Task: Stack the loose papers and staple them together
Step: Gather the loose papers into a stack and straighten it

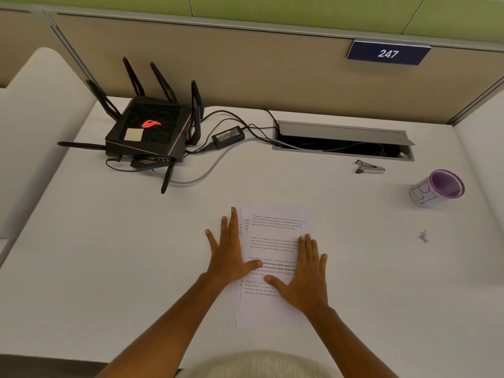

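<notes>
On the white desk [136, 268], the papers [278, 230] lie mid-desk in a loose, uneven pile. The left hand [231, 255] and right hand [306, 274] rest flat on them, fingers spread, grasping nothing. The stapler [370, 167] sits well beyond, by the cable slot [343, 137].

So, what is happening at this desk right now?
A person is gathering printed papers on a white desk. The left hand lies flat at the pile's left edge and the right hand lies flat on its right side. The sheets are not yet squared; edges stick out on the left. The stapler lies untouched farther back on the right, near a purple cup.
</notes>
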`<move>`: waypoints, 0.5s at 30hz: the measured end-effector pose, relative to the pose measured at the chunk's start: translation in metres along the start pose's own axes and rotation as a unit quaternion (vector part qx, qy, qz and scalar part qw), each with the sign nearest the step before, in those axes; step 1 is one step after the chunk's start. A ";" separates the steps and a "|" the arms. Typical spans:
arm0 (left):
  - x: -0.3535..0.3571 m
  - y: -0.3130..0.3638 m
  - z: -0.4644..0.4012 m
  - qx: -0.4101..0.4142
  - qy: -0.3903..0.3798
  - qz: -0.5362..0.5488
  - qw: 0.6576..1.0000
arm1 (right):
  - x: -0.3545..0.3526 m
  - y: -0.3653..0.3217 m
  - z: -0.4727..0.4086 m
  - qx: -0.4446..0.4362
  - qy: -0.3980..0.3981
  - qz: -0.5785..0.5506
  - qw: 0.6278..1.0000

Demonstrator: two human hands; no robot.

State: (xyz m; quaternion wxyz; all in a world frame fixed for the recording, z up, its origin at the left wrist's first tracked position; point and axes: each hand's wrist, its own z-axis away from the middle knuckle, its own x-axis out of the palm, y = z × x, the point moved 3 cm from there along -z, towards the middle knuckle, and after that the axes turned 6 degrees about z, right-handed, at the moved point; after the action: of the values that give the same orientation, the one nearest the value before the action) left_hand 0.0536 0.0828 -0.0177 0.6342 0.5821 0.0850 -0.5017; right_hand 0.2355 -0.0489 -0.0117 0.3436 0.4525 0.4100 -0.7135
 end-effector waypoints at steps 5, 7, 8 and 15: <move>0.002 0.012 0.004 0.013 -0.008 0.015 1.000 | 0.001 -0.002 0.001 -0.005 -0.003 -0.001 1.000; 0.002 0.018 0.007 0.014 0.001 0.048 0.999 | 0.001 -0.002 0.002 -0.006 -0.003 -0.002 1.000; 0.001 0.022 0.008 0.013 0.013 0.066 0.998 | 0.001 -0.001 0.002 -0.005 -0.005 -0.004 1.000; -0.001 0.026 0.028 -0.036 0.125 0.191 0.973 | 0.001 0.002 0.004 -0.004 -0.017 -0.014 1.000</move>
State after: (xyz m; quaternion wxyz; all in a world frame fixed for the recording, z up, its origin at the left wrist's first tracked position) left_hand 0.0593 0.0553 0.0084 0.7231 0.6224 0.0688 -0.2916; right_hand 0.2352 -0.0537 -0.0116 0.3423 0.4332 0.4136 -0.7239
